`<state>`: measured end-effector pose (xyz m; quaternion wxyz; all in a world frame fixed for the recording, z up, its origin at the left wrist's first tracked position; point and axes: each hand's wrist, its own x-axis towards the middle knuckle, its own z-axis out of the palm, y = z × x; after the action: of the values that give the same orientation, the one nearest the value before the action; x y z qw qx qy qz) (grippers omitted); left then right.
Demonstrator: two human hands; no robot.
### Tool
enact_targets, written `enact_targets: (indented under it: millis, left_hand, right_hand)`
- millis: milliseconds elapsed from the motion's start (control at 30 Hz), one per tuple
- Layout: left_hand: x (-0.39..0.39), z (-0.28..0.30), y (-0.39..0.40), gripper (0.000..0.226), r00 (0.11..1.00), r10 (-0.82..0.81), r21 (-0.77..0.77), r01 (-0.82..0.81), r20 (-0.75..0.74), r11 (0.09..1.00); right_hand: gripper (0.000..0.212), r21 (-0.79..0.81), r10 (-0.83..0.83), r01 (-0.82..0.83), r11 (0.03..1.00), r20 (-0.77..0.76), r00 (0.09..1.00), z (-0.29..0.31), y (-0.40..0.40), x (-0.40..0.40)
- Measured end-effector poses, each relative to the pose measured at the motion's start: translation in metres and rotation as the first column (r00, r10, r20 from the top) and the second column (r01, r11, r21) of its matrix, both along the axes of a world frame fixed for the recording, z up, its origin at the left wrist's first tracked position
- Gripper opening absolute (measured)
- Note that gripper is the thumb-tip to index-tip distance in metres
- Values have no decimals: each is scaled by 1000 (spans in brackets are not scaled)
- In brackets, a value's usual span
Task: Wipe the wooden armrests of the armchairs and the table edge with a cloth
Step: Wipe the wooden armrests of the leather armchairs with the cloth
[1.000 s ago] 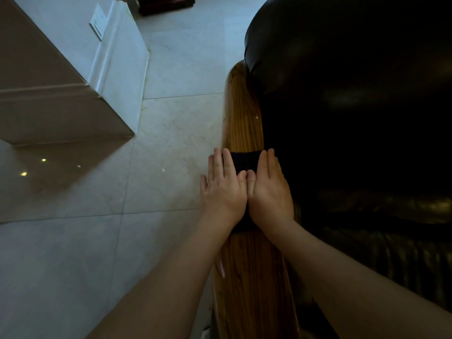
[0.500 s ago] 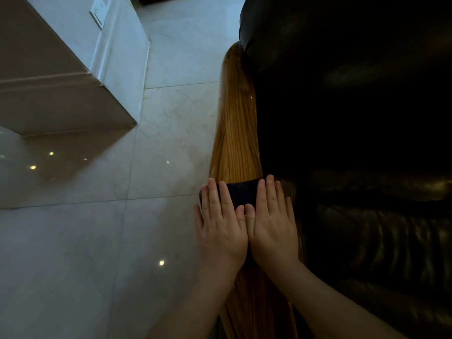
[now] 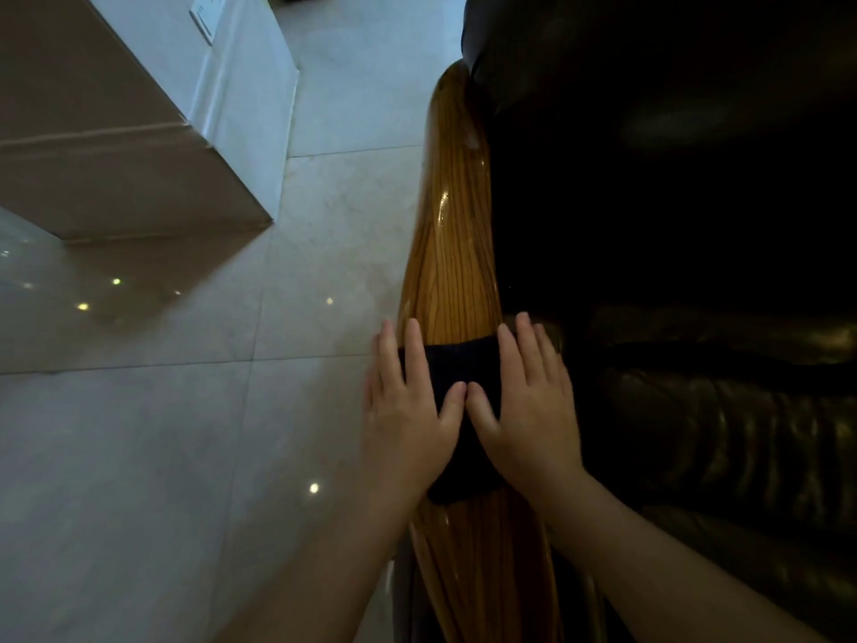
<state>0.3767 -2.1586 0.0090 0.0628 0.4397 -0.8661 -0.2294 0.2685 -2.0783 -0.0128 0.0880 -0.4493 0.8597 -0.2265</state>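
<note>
A glossy wooden armrest (image 3: 457, 234) runs from the bottom of the head view up to the chair's back, along the left side of a dark leather armchair (image 3: 686, 280). A dark cloth (image 3: 457, 364) lies across the armrest. My left hand (image 3: 408, 410) presses flat on the cloth's left part, fingers reaching over the armrest's outer edge. My right hand (image 3: 533, 406) presses flat on its right part, beside the leather. The two thumbs nearly touch in the middle. Most of the cloth is hidden under my palms.
Pale polished floor tiles (image 3: 185, 457) fill the left half. A beige and white wall corner (image 3: 153, 146) with a switch plate (image 3: 204, 16) juts in at the upper left. The chair's dark seat cushion (image 3: 723, 438) lies right of the armrest.
Both hands have slid the cloth along the armrest toward me, away from the chair's back. They have also spread apart, so more cloth shows between them.
</note>
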Motion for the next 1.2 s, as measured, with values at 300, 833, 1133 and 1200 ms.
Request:
enact_targets:
  millis: [300, 833, 1133, 1200]
  left_hand:
    - [6, 24, -42, 58, 985, -105, 16, 104, 139, 994]
    - [18, 193, 37, 21, 922, -300, 201, 254, 246, 946]
    - [-6, 298, 53, 16, 837, -479, -93, 517, 266, 851]
    - [-10, 316, 55, 15, 826, -525, -159, 557, 205, 815]
  right_hand:
    - [56, 116, 193, -182, 976, -97, 976, 32, -25, -38]
    - [12, 256, 351, -357, 898, 70, 934, 172, 61, -13]
    - [15, 173, 166, -135, 976, -183, 969, 298, 104, -10]
    - [15, 138, 100, -69, 988, -227, 969, 322, 114, -7]
